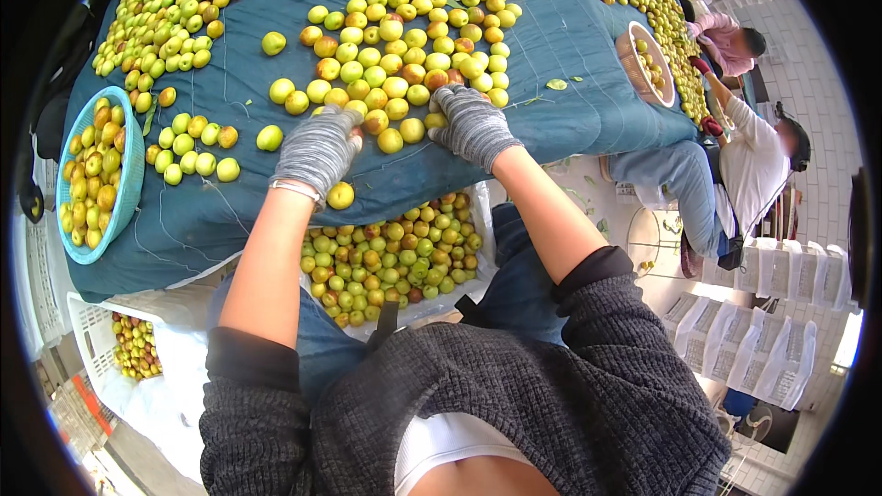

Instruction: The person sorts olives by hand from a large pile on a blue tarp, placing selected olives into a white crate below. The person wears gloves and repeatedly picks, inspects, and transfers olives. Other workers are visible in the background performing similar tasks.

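A loose cluster of round green-yellow fruit with reddish-brown patches, which look like jujubes, lies on a table covered with dark teal cloth. My left hand, in a grey striped knit glove, rests at the cluster's near left side, its fingers against the fruit. On the near right side, my right hand wears a matching glove and has its fingers curled over some fruit. The undersides of both hands are hidden, so I cannot tell whether either grips a fruit. One yellow fruit lies beside my left wrist.
A blue basket of browner fruit stands at left; a small group of fruit lies near it. Below the table edge sits a lined crate of fruit. At right are a tan basket and a seated person.
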`<state>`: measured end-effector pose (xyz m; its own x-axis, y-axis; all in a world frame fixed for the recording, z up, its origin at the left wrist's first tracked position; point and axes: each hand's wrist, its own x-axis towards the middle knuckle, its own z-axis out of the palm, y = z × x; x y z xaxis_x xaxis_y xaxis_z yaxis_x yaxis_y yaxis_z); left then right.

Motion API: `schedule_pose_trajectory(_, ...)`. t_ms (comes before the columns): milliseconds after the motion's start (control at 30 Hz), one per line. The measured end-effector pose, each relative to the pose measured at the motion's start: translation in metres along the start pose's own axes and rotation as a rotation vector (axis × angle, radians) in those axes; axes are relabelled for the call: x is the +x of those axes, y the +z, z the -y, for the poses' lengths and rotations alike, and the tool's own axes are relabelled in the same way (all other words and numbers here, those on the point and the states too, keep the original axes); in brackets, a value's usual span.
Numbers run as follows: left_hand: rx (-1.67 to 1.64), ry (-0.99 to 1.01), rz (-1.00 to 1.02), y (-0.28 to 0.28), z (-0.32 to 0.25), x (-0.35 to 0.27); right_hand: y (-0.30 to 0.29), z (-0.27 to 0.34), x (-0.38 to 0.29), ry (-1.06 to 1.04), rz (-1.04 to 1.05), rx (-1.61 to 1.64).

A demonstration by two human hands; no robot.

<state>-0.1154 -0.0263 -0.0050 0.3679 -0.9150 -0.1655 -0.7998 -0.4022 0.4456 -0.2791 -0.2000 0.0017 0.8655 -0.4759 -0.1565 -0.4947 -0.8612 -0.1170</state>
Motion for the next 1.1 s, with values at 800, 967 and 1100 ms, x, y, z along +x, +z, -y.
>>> schedule_pose_trajectory(800, -1.348, -0.061, -0.652, -0.069, 0.058, -0.044, -0.016, -0.048, 0.023, 0.046, -0.223, 0.109)
schedule_pose_trajectory(967, -1.376, -0.285, -1.085, -0.115, 0.212, -0.202, -0.024, -0.072, 0.022, 0.014, 0.058, 0.492)
schedule_pose_trajectory(1100, -1.373, -1.024, -1.786, -0.09, 0.301, -0.339, -0.032, -0.073, 0.026, 0.181, 0.099, 0.64)
